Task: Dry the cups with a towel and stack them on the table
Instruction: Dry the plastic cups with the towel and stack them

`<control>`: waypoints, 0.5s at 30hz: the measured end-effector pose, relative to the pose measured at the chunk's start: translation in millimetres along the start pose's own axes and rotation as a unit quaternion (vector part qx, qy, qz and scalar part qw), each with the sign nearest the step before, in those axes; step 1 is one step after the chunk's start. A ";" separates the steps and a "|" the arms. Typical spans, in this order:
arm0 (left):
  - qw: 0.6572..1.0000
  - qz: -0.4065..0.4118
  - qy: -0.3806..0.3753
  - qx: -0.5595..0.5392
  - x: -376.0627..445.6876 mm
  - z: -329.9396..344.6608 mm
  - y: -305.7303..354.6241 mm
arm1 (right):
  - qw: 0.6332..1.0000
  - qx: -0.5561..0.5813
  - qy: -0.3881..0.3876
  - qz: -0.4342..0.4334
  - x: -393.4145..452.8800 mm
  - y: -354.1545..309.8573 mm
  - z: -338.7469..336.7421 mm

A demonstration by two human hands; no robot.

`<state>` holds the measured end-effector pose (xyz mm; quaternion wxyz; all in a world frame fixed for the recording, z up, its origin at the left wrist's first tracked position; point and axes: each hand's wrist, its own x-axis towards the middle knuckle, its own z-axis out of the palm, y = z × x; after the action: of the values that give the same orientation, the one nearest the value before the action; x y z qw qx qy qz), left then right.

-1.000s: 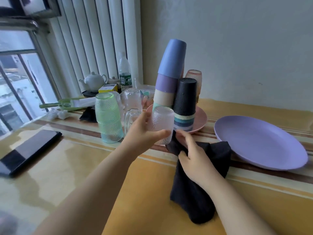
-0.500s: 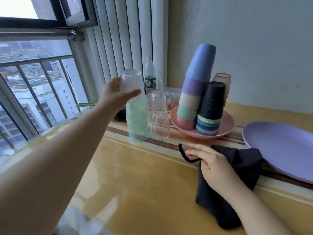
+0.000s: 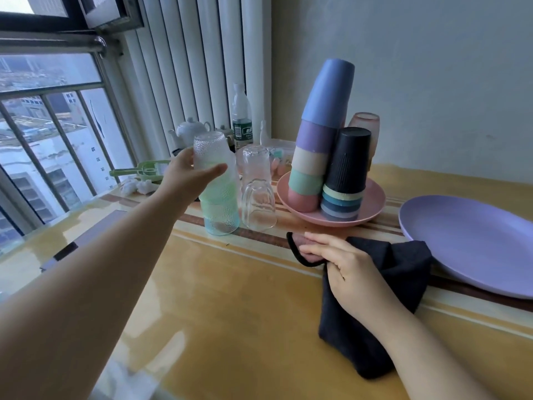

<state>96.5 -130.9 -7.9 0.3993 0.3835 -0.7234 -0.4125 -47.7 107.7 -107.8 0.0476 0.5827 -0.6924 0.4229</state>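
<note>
My left hand (image 3: 187, 176) grips a clear dimpled glass cup (image 3: 209, 153), upside down, sitting over the inverted green dimpled cups (image 3: 220, 209) on the table. Right beside them stand two clear glasses (image 3: 258, 194), stacked upside down. My right hand (image 3: 350, 269) rests on the dark towel (image 3: 375, 313), its fingers holding a fold of it on the yellow tabletop. On a pink plate (image 3: 372, 206) stands a leaning tower of coloured plastic cups (image 3: 323, 134) and a shorter stack topped by a black cup (image 3: 349, 163).
A large purple plate (image 3: 473, 241) lies at the right, touching the towel. Behind the cups are a water bottle (image 3: 241, 116), a white teapot (image 3: 191, 129), a pink glass (image 3: 364, 125) and a green utensil (image 3: 144, 171). A dark phone (image 3: 86, 238) lies under my left forearm. Window bars run along the left.
My left hand carried the clear dimpled cup from beside the towel leftward and set it down over the green cups. My right hand stayed on the towel.
</note>
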 end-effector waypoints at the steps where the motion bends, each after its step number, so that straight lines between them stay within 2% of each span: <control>1: 1.000 0.000 0.002 0.008 0.0 0.9 -0.6 | 1.000 0.004 0.005 0.003 0.4 -0.6 -0.5; 4: 0.992 0.042 0.066 0.101 -8.1 4.9 -3.4 | 0.999 0.014 0.036 0.033 2.0 -0.9 -4.9; 6: 0.957 0.168 0.150 0.184 -18.9 11.6 -6.0 | 0.995 0.010 0.069 0.066 3.9 1.3 -10.9; 8: 0.917 0.298 0.162 0.210 -29.1 28.0 -8.0 | 0.990 0.005 0.104 0.097 6.3 5.9 -19.1; 10: 0.923 0.336 0.057 0.176 -40.0 54.8 -6.0 | 0.985 0.002 0.126 0.116 7.8 11.3 -28.1; 12: 0.937 0.312 -0.064 0.146 -47.8 88.9 0.3 | 0.981 0.005 0.137 0.139 7.9 15.6 -36.2; 13: 0.944 0.281 -0.102 0.139 -48.9 107.1 2.8 | 0.978 0.004 0.143 0.151 7.5 17.6 -39.4; 15: 0.967 0.202 -0.116 0.107 -46.4 140.1 8.9 | 0.973 -0.002 0.157 0.172 6.2 22.0 -44.0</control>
<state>-12.9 -45.9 -59.8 0.3439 0.2195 -0.8672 -0.2854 -87.1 130.3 -88.0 0.0837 0.3814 -0.7669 0.5093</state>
